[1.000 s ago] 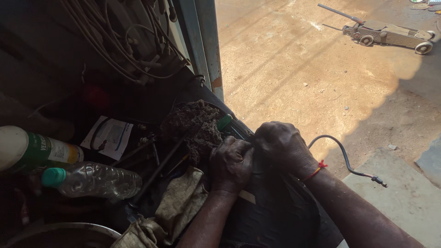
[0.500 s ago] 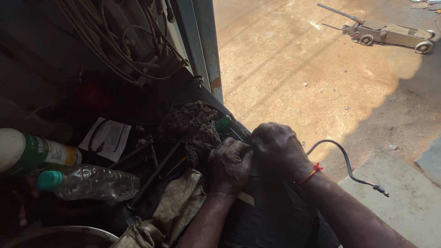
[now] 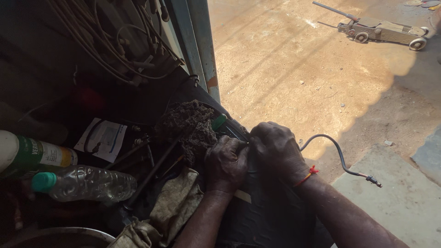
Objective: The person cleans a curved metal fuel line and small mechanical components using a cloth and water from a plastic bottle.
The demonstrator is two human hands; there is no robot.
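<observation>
My left hand (image 3: 226, 164) and my right hand (image 3: 274, 149) are clenched side by side over a black ribbed rubber piece (image 3: 271, 213) at the edge of a cluttered ledge. Both fists grip something dark between them; what exactly it is stays hidden under the fingers. A thin bent grey tube (image 3: 337, 156) with a small fitting at its end sticks out to the right from under my right hand. A red thread circles my right wrist. A dark matted wad of fibre (image 3: 190, 124) lies just beyond my left hand, next to a green-handled tool (image 3: 218, 122).
At the left lie a clear plastic bottle with a green cap (image 3: 85, 183), a white-and-green bottle (image 3: 32, 156), a paper sheet (image 3: 101, 138) and a dirty rag (image 3: 174, 206). Hoses (image 3: 119, 46) hang above. Outside, a floor jack (image 3: 381, 30) stands on sandy ground.
Both hands stay clenched together in nearly the same place; the tube's free end has shifted slightly. The view has drifted a little.
</observation>
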